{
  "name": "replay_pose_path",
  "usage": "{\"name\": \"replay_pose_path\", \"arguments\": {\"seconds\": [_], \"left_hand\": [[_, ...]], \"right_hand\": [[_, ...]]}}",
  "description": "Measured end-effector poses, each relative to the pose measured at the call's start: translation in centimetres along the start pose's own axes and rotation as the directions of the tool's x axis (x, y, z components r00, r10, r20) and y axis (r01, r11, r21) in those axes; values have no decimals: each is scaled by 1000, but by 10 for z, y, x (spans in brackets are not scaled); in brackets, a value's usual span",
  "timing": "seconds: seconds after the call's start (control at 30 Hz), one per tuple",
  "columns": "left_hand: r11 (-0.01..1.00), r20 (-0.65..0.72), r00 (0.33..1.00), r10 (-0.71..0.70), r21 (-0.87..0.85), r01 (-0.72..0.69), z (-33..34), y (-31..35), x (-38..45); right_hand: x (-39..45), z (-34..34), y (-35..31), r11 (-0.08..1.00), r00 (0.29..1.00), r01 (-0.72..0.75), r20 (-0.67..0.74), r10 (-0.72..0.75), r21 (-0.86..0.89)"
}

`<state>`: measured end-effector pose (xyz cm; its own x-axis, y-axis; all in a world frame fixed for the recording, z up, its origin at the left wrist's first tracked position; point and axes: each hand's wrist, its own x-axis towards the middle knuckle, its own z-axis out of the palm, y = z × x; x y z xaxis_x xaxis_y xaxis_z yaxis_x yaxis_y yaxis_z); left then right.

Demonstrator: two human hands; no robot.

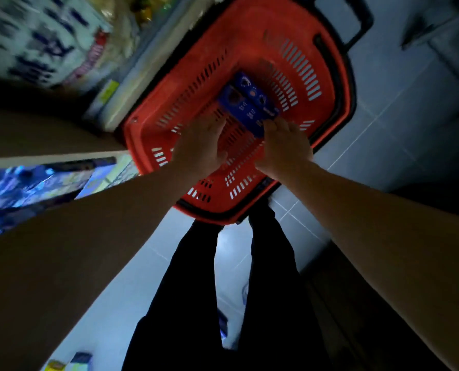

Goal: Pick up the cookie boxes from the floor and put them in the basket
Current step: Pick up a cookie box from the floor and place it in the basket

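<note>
A red slotted shopping basket (316, 62) stands on the floor straight below me. Blue cookie boxes (245, 103) lie side by side low inside it. Both my hands reach down into the basket. My right hand (284, 145) has its fingertips on the near end of the boxes. My left hand (204, 145) is just left of the boxes with its fingers stretched toward them; whether it touches them is unclear. The picture is blurred and dark.
Store shelving with packaged goods (49, 44) runs along the left, close to the basket. A black handle (357, 20) sticks out at the basket's far end. My dark-trousered legs (223, 290) stand on the pale tiled floor (397, 116). Small packs (70, 362) lie at the bottom left.
</note>
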<state>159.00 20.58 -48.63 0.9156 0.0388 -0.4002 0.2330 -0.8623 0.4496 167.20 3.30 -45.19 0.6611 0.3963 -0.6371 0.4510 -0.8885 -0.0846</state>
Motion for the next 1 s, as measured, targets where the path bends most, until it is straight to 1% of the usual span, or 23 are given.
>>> {"name": "replay_pose_path", "arguments": {"seconds": [0.1, 0.2, 0.27, 0.33, 0.43, 0.53, 0.6, 0.67, 0.73, 0.77, 0.83, 0.9, 0.93, 1.0], "left_hand": [[989, -26, 990, -138, -50, 136, -36, 35, -49], [951, -113, 955, -275, -181, 252, -61, 68, -92], [903, -158, 908, -387, -264, 339, -68, 87, -124], [866, -188, 866, -464, -300, 399, -65, 101, -148], [758, -190, 763, -618, -403, 513, -60, 124, -187], [630, -212, 631, -747, -529, 569, -51, 145, -236], [569, -205, 563, -800, -555, 606, -41, 155, -263], [480, -197, 459, -866, -582, 657, -29, 163, -294], [387, -174, 365, -915, -637, 667, -18, 169, -323], [351, -164, 329, -930, -663, 661, -13, 172, -335], [268, -154, 228, -961, -713, 648, 0, 180, -368], [176, -135, 112, -984, -747, 641, 16, 187, -402], [132, -115, 68, -991, -762, 634, 23, 191, -415], [23, -53, -34, -998, -811, 584, 45, 198, -449]], "right_hand": [[-48, -35, -9, 997, 998, 68, -4, -68, -32], [-88, -61, -17, 982, 984, 171, -27, -173, -75], [-112, -72, -22, 960, 965, 255, -39, -261, -112], [-126, -79, -24, 937, 944, 316, -48, -326, -147], [-148, -87, -27, 873, 892, 432, -35, -451, -227], [-176, -89, -38, 741, 779, 595, -4, -627, -311], [-192, -86, -46, 659, 711, 662, 21, -703, -357], [-211, -79, -61, 540, 625, 732, 94, -775, -416], [-228, -71, -78, 420, 548, 777, 175, -818, -468], [-236, -67, -87, 370, 512, 794, 203, -834, -482], [-255, -54, -111, 237, 415, 829, 273, -868, -507], [-276, -37, -137, 118, 335, 847, 349, -875, -519], [-285, -29, -149, 70, 309, 849, 385, -870, -523], [-311, -6, -174, -49, 235, 855, 471, -850, -516]]}}
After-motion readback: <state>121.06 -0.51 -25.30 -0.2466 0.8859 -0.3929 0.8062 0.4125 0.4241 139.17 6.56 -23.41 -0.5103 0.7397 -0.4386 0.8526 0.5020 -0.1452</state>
